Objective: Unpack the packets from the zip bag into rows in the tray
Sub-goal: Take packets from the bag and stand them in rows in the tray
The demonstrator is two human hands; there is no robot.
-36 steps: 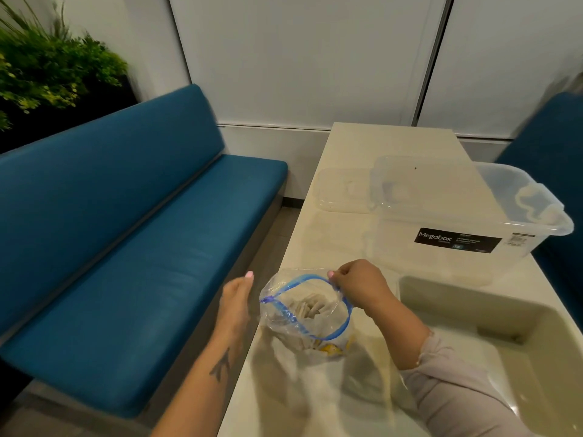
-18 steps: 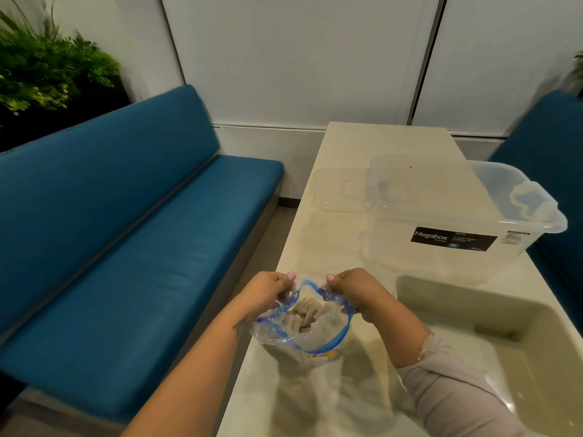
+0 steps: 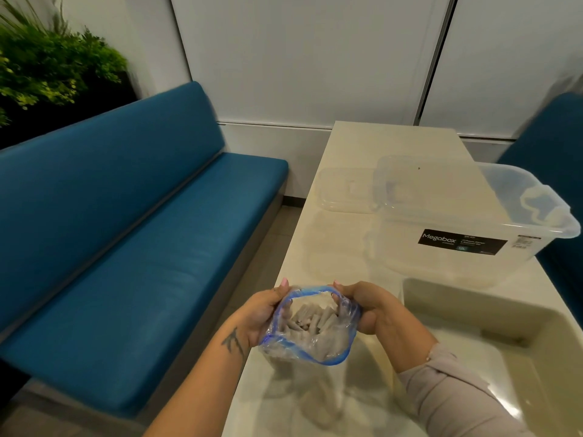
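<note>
Both grips, left hand (image 3: 262, 313) and right hand (image 3: 367, 309), pinch the zip bag (image 3: 307, 326) open between them, packets (image 3: 310, 320) inside. Keep the mouth wide, then reach in; tray (image 3: 473, 313) lies right.

Booth seating here: long teal bench (image 3: 135, 234) runs down the left w/ a padded back, grey base underneath. Pale cream table (image 3: 388, 146) stretches away toward the far wall, glossy top picking up soft reflections. Second teal seat (image 3: 549, 134) just peeking in on the right. Back wall (image 3: 299, 55) is white panels, dark vertical seam (image 3: 437, 55) btwn two of them, low white ledge along the bottom. Leafy green plant (image 3: 47, 64) top left, behind the bench back. Floor (image 3: 284, 222) btwn bench & table looks beige. Lighting dim, even.
</note>
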